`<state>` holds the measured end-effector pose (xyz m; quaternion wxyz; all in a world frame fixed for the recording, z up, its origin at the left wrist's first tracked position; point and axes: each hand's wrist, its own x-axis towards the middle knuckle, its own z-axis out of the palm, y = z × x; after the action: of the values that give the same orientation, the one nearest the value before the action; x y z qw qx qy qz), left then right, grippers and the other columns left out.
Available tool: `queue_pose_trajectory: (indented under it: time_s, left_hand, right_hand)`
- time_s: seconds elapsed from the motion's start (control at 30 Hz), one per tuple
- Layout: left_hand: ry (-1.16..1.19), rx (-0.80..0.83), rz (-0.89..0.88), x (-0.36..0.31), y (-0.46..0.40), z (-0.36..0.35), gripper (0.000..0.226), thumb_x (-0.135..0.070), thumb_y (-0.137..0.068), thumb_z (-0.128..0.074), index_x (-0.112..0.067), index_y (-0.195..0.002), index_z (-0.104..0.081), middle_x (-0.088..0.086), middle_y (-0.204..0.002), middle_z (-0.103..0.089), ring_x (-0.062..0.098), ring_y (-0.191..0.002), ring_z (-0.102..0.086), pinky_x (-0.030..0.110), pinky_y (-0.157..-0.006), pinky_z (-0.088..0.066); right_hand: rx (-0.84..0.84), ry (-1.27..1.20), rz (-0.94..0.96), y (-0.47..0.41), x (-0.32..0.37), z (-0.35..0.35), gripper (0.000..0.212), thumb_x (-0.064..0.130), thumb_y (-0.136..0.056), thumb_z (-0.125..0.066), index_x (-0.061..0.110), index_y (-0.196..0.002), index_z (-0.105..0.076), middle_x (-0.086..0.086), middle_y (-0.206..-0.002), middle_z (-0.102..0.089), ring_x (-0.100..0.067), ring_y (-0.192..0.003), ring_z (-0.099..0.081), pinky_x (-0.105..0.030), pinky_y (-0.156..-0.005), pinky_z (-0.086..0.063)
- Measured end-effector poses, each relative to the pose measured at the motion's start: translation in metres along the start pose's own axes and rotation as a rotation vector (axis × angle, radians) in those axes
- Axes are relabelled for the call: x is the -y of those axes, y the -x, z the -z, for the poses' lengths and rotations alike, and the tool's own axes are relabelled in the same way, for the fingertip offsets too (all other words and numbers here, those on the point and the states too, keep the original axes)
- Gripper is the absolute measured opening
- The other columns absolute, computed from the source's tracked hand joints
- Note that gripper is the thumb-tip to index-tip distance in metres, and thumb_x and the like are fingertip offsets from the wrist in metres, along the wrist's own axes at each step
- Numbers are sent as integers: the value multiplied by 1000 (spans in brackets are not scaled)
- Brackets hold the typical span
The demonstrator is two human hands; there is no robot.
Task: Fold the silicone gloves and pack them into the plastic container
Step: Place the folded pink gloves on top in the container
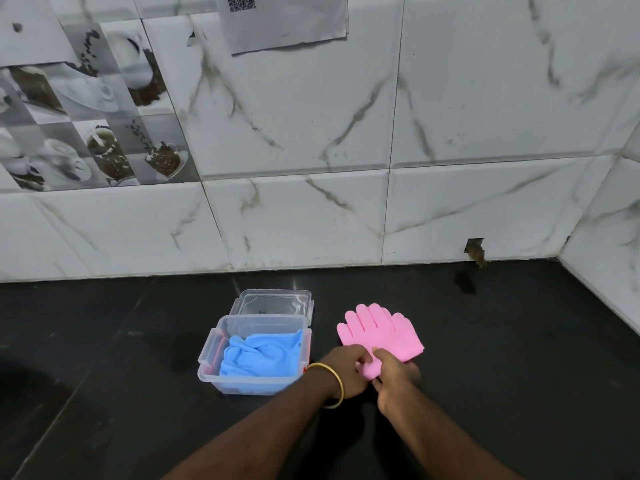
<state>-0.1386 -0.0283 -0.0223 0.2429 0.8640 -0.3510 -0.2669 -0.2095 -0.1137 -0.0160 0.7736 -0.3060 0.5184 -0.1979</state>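
This looks like a home kitchen. A dark stone countertop [485, 341] meets a wall of white marble-patterned tiles [311, 116], and decorative tiles [86, 133] at the left picture coffee cups and coffee beans.

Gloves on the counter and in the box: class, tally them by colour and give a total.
Pink gloves, stacked, held at the cuffs by both hands: apparently 2
Blue gloves, bunched in the plastic container: count unclear, taken as 2
Total: about 4

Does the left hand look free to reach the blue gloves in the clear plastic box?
Probably yes. The clear plastic box stands open, right beside the left hand, with nothing between them. But that hand now grips the pink silicone gloves, so it must let go first.
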Motion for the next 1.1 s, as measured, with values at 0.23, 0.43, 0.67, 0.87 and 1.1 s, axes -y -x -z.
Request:
queue_pose_trajectory:
  time_s: [0.23,0.43,0.67,0.87,1.1]
  left_hand:
    - [255,-354,-140,7,16,26,22,-40,-77,-68,-22,-85,-60,-3,-89,-64,8,-77,-56,24,-74,-47]
    - [910,6,192,19,35,62,57,-64,-93,-39,-13,-85,-64,4,-77,-65,18,-54,-63,26,-49,-51]
    - [1776,276,213,56,51,96,118,-95,-64,-26,2,-122,-61,23,-116,-67,38,-100,-67,49,-88,-55]
    - [2011,136,71,116,63,156,124,-100,-50,-38,-2,-119,-68,28,-125,-62,47,-109,-63,61,-85,-51]
    - [1782,203,115,154,82,170,79,-64,-70,-73,-8,-125,-65,22,-127,-63,41,-119,-59,65,-91,-47]
  right_hand:
    - [33,-194,130,11,21,-31,47,-7,-84,-56,4,-129,-58,-21,-117,-68,-35,-89,-71,-29,-51,-57]
    - [145,-185,137,36,36,-74,36,1,-85,-62,3,-121,-61,-14,-93,-70,-23,-72,-67,-25,-45,-55]
    - [477,-42,41,90,25,-124,24,14,-83,-63,3,-104,-65,-12,-75,-73,-23,-56,-67,-27,-48,-52]
    - [649,88,-83,102,4,-132,34,8,-74,-62,3,-107,-64,-11,-79,-74,-20,-58,-68,-23,-43,-51]
    - [473,351,-24,84,-32,-125,28,4,-83,-60,0,-110,-64,-18,-100,-70,-28,-84,-64,-32,-62,-50]
